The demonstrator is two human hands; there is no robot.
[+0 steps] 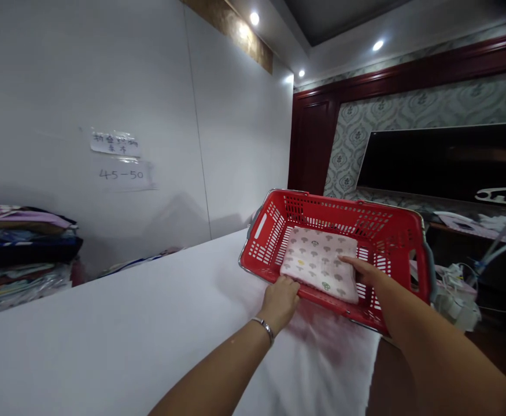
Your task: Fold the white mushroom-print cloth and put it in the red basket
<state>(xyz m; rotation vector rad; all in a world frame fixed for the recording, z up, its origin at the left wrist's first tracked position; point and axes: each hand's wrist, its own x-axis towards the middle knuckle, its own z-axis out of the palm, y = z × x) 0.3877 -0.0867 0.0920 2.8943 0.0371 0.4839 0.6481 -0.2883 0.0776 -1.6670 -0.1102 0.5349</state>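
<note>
A red plastic shopping basket [378,222] with slotted walls stands on the white-covered table, its open top towards me. Inside lies a folded pale pink cloth [316,260] printed with grey mushroom shapes and a few coloured ones. My left hand [281,300], with a metal bracelet at the wrist, is closed over the basket's near rim, close to the cloth's near-left corner. Reaching in over the right part of the rim, my right hand [365,274] grips the cloth's right edge. Its thumb rests on top of the cloth; the other fingers are mostly hidden.
The white table [118,335] stretches to the left. Stacked folded clothes [22,248] are at the far left, before a white wall panel with paper signs [122,173]. To the right are a television [447,162], a white hanger [504,196] and a cluttered shelf.
</note>
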